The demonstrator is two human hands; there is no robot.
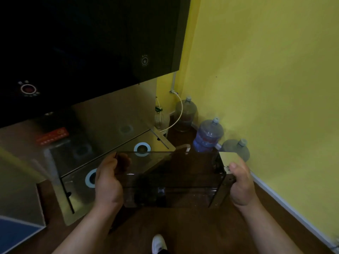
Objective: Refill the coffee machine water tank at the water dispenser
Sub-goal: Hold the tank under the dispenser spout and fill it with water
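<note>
I hold a smoky, see-through rectangular water tank point(170, 180) level in front of me, above the floor. My left hand point(108, 182) grips its left end, thumb over the rim. My right hand point(240, 186) grips its right end beside a metal bracket. The tank looks empty. The water dispenser point(88, 52) is a dark-fronted unit at upper left with a lit round red button point(27, 88) and a second round button point(145, 61). Its steel drip tray point(110, 165), with two blue-ringed drains, lies just behind and left of the tank.
A yellow wall point(266, 88) closes the right side. Three large water bottles point(208, 136) stand in the corner on the brown floor, with a white hose point(178, 110) running down from the wall. My white shoe point(158, 242) shows at the bottom.
</note>
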